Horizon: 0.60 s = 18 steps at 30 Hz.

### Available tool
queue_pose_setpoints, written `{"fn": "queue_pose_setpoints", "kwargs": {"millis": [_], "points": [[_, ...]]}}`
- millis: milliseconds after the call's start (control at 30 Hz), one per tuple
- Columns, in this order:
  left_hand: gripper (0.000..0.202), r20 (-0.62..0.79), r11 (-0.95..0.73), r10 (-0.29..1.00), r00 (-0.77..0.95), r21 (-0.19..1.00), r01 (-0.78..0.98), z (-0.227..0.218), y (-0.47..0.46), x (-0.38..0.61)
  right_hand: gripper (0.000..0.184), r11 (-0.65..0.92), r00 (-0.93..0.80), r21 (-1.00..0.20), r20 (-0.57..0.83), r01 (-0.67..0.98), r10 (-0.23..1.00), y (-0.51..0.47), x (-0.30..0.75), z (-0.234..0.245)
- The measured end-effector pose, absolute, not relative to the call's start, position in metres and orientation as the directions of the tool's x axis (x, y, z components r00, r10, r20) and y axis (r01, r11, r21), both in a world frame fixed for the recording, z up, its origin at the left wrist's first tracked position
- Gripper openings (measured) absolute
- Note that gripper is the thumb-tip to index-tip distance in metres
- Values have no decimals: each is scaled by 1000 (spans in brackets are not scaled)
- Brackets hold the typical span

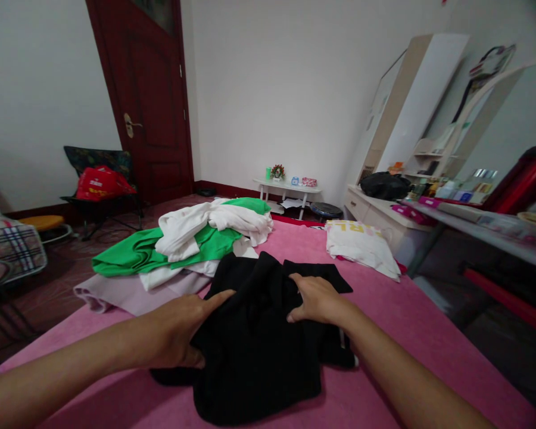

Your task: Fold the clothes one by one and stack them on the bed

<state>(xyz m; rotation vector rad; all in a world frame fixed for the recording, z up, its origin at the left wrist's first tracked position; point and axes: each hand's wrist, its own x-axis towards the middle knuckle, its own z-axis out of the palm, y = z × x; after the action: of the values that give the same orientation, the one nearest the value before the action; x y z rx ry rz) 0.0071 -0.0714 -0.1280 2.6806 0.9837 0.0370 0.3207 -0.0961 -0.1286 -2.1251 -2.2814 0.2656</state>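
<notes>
A black top (254,363) lies partly folded on the pink bed cover (361,381), with thick folds at its far end. A sleeve-like part with a white mark sticks out at its right. My left hand (178,330) grips its left side, index finger stretched over the cloth and thumb lower at the edge. On the right side my right hand (315,298) is closed on a fold, thumb and fingers pressing into the fabric. Some fingertips of both hands are hidden by the cloth. Beyond my left hand lies a loose heap of green (134,253), white (192,223) and pale lilac clothes (129,295).
A folded white garment (360,247) with yellow lettering lies at the bed's right. Further right stand a cluttered table (495,232) and a dresser (375,208). A small white table (290,186) is by the far wall. A chair holds a red bag (102,183).
</notes>
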Motion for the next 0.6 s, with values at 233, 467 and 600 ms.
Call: {"fn": "queue_pose_setpoints", "kwargs": {"millis": [233,467,600], "points": [[77,-89,-707,560,824,467,531,-106,-91,11,44,67,-60,-157,48,985,997,-100,326,-136],[73,-55,-732,591,805,383,564,-113,-92,9,101,75,-85,-250,-30,965,996,-90,334,-138],[69,26,-730,653,757,291,619,-98,-90,4,53,74,-68,-196,38,978,997,-105,321,-143]]}}
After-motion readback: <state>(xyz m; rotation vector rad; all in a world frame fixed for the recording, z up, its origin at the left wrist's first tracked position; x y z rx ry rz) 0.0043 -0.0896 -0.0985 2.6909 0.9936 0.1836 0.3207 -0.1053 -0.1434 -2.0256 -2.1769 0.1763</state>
